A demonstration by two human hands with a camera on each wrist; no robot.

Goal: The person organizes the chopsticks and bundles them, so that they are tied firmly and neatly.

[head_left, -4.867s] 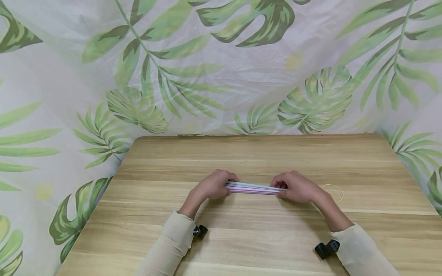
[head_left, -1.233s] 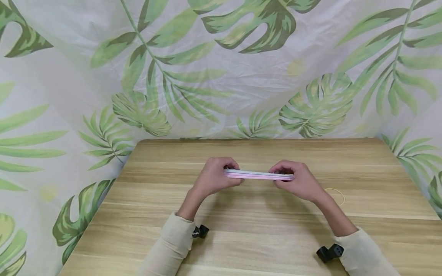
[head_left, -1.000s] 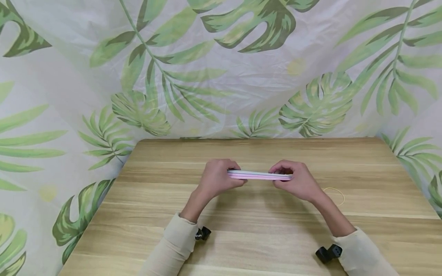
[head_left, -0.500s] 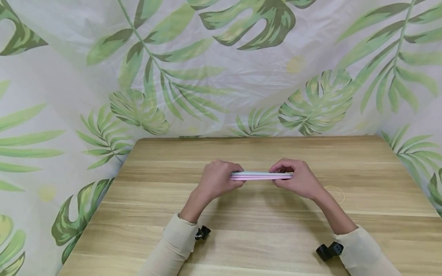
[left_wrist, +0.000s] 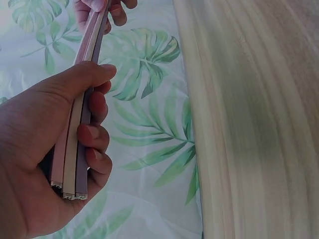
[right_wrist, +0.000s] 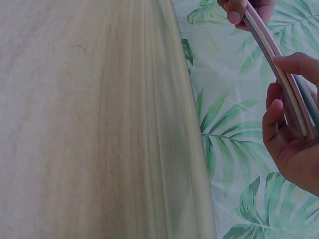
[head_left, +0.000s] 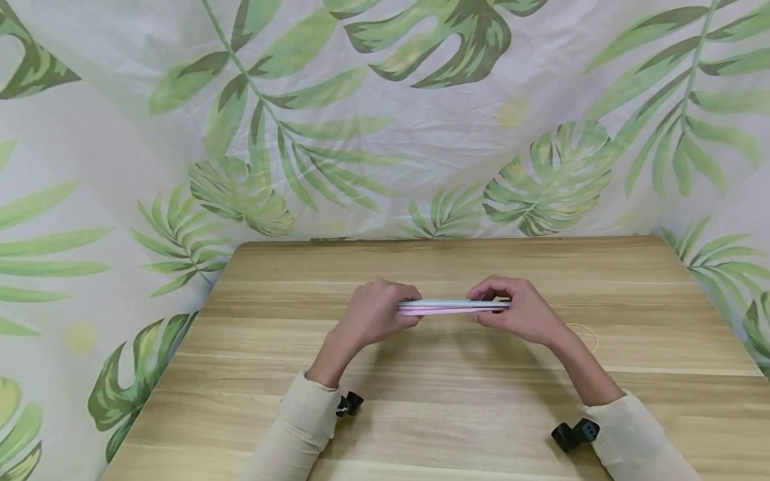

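A bundle of long, thin pastel strips (head_left: 445,307) stretches between both hands above the table, light blue on top and pink below. My left hand (head_left: 375,310) grips its left end, thumb on one side and fingers curled on the other. At the right end, my right hand (head_left: 520,310) holds it between thumb and fingers. Pink, cream and grey-purple strips (left_wrist: 72,139) lie side by side in the left wrist view, pale rough ends at the palm. In the right wrist view the bundle (right_wrist: 264,37) bows slightly, and a teal layer (right_wrist: 308,99) shows behind.
A thin yellow loop (head_left: 592,337), like a rubber band, lies on the wooden table (head_left: 445,414), partly hidden behind the right wrist. A leaf-patterned cloth (head_left: 445,147) hangs behind the table and at its sides. Black wrist cameras (head_left: 574,434) sit at both sleeves.
Compared with about five seconds ago, both hands have raised the bundle higher off the table. In the last second the left hand shifts slightly, and the lower pink strips part a little from the upper ones.
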